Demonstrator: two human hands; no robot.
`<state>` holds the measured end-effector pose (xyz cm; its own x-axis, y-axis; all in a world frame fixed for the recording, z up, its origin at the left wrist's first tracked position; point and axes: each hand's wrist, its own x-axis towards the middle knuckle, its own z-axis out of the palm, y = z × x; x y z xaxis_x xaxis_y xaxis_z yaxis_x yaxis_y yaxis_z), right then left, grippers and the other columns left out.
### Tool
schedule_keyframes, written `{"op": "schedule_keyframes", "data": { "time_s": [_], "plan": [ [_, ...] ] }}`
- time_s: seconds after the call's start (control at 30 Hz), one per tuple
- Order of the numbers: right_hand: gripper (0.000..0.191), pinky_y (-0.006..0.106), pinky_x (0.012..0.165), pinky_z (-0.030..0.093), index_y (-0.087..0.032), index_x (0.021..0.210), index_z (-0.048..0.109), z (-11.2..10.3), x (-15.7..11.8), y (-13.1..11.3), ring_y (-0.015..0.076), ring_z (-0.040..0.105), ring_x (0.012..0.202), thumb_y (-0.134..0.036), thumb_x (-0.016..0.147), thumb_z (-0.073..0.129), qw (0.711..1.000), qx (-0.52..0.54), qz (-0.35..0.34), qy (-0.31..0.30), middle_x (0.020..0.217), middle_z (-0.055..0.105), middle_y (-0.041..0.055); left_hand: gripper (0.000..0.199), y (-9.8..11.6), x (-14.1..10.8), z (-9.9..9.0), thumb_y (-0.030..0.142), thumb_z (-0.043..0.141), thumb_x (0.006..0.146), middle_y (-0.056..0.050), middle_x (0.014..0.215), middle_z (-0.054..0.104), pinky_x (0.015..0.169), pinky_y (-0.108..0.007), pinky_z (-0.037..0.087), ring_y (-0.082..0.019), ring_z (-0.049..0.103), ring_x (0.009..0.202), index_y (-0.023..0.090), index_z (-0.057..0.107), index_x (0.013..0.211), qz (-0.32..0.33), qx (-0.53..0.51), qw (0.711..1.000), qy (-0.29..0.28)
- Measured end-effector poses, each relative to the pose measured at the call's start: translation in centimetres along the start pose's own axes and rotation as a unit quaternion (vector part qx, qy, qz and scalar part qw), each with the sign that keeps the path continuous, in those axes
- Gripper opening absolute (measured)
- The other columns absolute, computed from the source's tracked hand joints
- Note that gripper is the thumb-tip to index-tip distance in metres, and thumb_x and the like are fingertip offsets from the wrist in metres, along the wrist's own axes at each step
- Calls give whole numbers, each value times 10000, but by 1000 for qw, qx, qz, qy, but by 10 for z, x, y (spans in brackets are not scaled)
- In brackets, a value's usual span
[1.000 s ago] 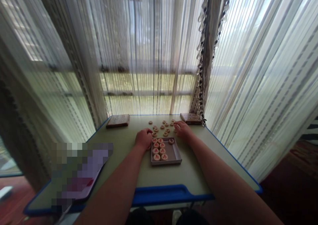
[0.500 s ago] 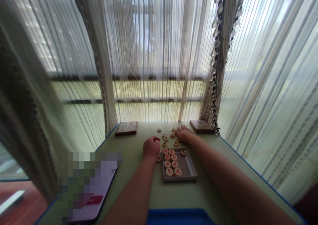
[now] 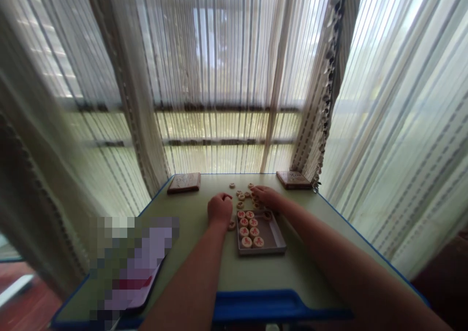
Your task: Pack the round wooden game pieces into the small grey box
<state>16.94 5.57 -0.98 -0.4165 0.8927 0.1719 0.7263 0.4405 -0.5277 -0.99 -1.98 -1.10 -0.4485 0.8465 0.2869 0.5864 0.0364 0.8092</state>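
My left hand (image 3: 220, 209) rests curled on the table left of the loose pieces; its fingers are closed, and what they hold, if anything, is hidden. My right hand (image 3: 266, 196) reaches over the far pieces, fingers stretched and touching some of them. Loose round Chinese chess pieces (image 3: 240, 204) are scattered between the hands. A shallow grey box (image 3: 277, 250) stands nearer to me, with red-marked pieces (image 3: 258, 242) in two columns along its left side. One dark-marked piece (image 3: 267, 216) is in its far right corner. Another piece (image 3: 231, 225) lies beside my left wrist.
A flat brown box (image 3: 184, 182) lies at the table's far left, a similar one (image 3: 293, 179) at the far right. A tablet-like device (image 3: 146, 277), partly blurred out, is on the left. A blue tray edge (image 3: 256, 305) runs along the front. Striped curtains (image 3: 219, 53) hang behind.
My right hand has drawn slightly left over the pieces, gathering some closer together. My left hand stays closed beside them. The whole view has shifted a little.
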Motion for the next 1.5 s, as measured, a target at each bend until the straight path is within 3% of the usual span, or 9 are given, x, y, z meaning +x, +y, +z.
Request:
{"op": "schedule_keyframes", "data": {
  "time_s": [0.13, 0.27, 0.33, 0.47, 0.63, 0.87, 1.0, 1.17, 1.5],
  "plan": [
    [314, 270, 712, 439, -197, 955, 661, -9, -2, -16, 187, 596, 793, -385, 784, 476, 999, -33, 1, -32, 893, 673, 52, 246, -1, 1, 1, 197, 411, 636, -42, 681, 668, 622, -248, 412, -174, 600, 695, 194, 655, 667, 3, -1, 1000, 1],
    [247, 252, 755, 398, -199, 887, 687, -12, -4, -38, 180, 566, 841, -317, 736, 531, 988, -126, -88, -7, 906, 664, 54, 248, 0, 1, 0, 201, 411, 640, -39, 679, 668, 621, -246, 413, -171, 600, 690, 194, 657, 675, 6, -6, 1000, 4],
    [253, 239, 717, 393, -204, 852, 696, -9, -4, -49, 168, 565, 788, -358, 719, 546, 981, -154, -114, -40, 836, 672, 47, 247, 0, 1, -1, 203, 413, 643, -35, 673, 667, 622, -244, 413, -168, 599, 687, 194, 658, 679, 5, -9, 1000, 4],
    [289, 223, 578, 365, -225, 838, 700, -3, -1, -67, 144, 554, 650, -424, 669, 576, 969, -210, -82, -101, 762, 674, 34, 249, 1, 1, -2, 200, 414, 648, -26, 668, 667, 633, -242, 413, -166, 600, 703, 197, 661, 682, 4, -6, 1000, 2],
    [244, 209, 556, 351, -228, 857, 696, -14, 2, -77, 117, 547, 626, -342, 677, 577, 976, -171, -117, -62, 767, 672, 18, 252, 0, 3, -1, 216, 414, 649, -24, 682, 670, 630, -241, 415, -167, 599, 708, 201, 662, 692, 1, -13, 1000, -3],
    [217, 226, 620, 394, -190, 864, 675, -53, -59, -64, 107, 543, 647, -271, 686, 579, 988, -40, -145, 45, 772, 644, 24, 253, 1, 2, 1, 199, 409, 643, -14, 664, 665, 627, -238, 416, -160, 599, 694, 197, 657, 695, 3, -21, 1000, -13],
    [262, 257, 682, 398, -185, 912, 643, -50, -98, -42, 138, 539, 730, -272, 667, 614, 982, -37, -136, 125, 792, 636, 33, 248, 3, 0, 1, 197, 414, 638, -12, 659, 664, 623, -235, 411, -154, 595, 682, 197, 656, 691, -3, -14, 1000, -13],
    [119, 257, 697, 399, -185, 765, 628, -33, -114, -33, 148, 515, 755, -240, 661, 613, 985, -50, -139, 93, 764, 605, 24, 243, 3, 0, 0, 202, 413, 632, -9, 639, 656, 598, -232, 401, -146, 588, 652, 198, 653, 670, 16, -14, 1000, -16],
    [192, 288, 774, 389, -204, 824, 664, -30, -116, -34, 189, 465, 883, -270, 647, 628, 978, -113, -165, 51, 874, 556, 55, 253, 1, 0, 0, 212, 413, 639, -11, 656, 660, 608, -223, 416, -144, 595, 667, 191, 657, 701, 24, 5, 1000, -7]
  ]
}}
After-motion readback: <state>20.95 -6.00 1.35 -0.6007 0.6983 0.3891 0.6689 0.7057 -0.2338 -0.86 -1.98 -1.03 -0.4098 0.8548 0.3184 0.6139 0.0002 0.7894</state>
